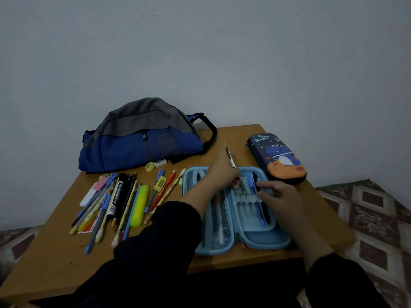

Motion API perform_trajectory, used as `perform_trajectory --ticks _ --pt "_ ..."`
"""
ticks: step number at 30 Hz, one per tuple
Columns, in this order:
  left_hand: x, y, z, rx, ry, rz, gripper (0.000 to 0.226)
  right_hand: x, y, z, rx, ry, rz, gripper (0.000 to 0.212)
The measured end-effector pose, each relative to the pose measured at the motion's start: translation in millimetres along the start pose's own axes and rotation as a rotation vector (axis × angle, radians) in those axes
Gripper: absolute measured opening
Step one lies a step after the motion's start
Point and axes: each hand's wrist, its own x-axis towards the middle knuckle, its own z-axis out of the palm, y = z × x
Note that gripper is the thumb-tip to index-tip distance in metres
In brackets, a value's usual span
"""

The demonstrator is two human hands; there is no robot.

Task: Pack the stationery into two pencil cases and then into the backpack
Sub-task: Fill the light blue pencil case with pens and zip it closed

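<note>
Light-blue open pencil case (264, 238) sits at the desk's (55, 258) near edge, your left hand (222, 172) pinching a pen (233, 165) angled tip-down toward the elastic loops, your right hand (278, 194), nearer them, pressing relaxed fingers on the case.

A single head-worn view looks forward and down, close over the table (55, 258), facing the wall (200, 52).

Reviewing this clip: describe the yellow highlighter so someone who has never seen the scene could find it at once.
On the brown table, left of the open light-blue pencil case, lies a fan of loose pens and pencils. The highlighter sits toward that pile's right side. It is much thicker than the slim pens beside it, and bright yellow-green all over.
</note>
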Motion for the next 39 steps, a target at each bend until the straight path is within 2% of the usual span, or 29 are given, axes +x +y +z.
perform_trajectory --ticks 7,13,20,25,36,39 --pt "6 1 2 0.065 -0.041 -0.029 0.095 2 2 1 -0.001 -0.013 0.001 0.023" --pt "6 4 4 0.214 -0.123 -0.030 0.079 2 3 1 -0.008 -0.018 0.003 0.021" --pt "6 5 1 0.368 -0.202 0.024 0.095 2 4 1 0.011 -0.006 -0.005 0.019" --pt "9 1 4 0.411 -0.177 0.032 0.080 3 5 3 -0.010 0.007 -0.009 0.018" --pt "10 -1 14 0.296 -0.029 -0.053 0.080 2 6 3 0.001 -0.020 -0.027 0.023" --pt "7 -3 12 0.293 -0.040 -0.031 0.079 2 6 2 -0.015 -0.028 -0.036 0.022"
